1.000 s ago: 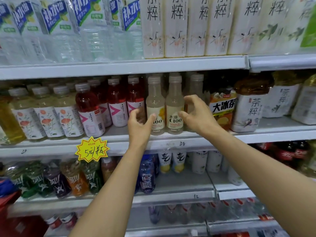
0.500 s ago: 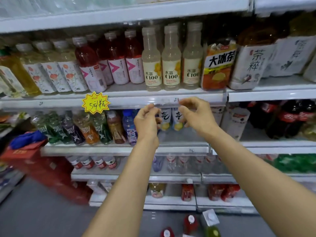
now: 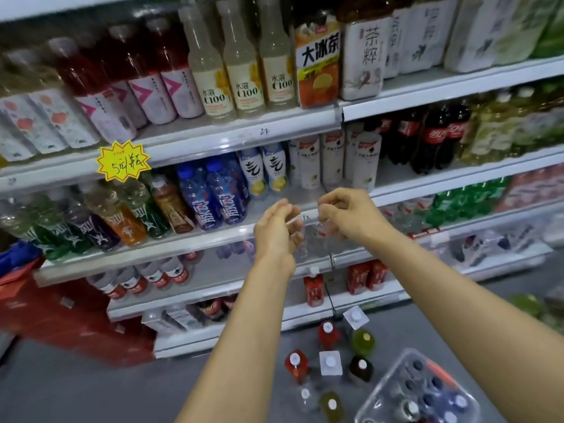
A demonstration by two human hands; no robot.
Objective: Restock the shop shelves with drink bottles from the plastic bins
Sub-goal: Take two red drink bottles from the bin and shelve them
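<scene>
Both my grips, left hand [image 3: 276, 232] and right hand [image 3: 351, 215], hang loosely curled and empty before the shelves [image 3: 244, 132]; drink bottles [image 3: 330, 361] stand on the floor [image 3: 91, 386] and in the plastic bin [image 3: 381, 383]. Full, likely heavy and slick: take each round the body.

A shop, drinks aisle. Long white shelves [image 3: 244, 135] in tiers, packed with rows of bottled drinks [image 3: 247, 87]. Yellow star-shaped price tag [image 3: 123, 161] at a shelf edge. Clear plastic bin [image 3: 378, 392] of bottles on the grey floor [image 3: 91, 392].

Even indoor light, motion-blurred edges, wide-angle curvature, sharper centre
</scene>
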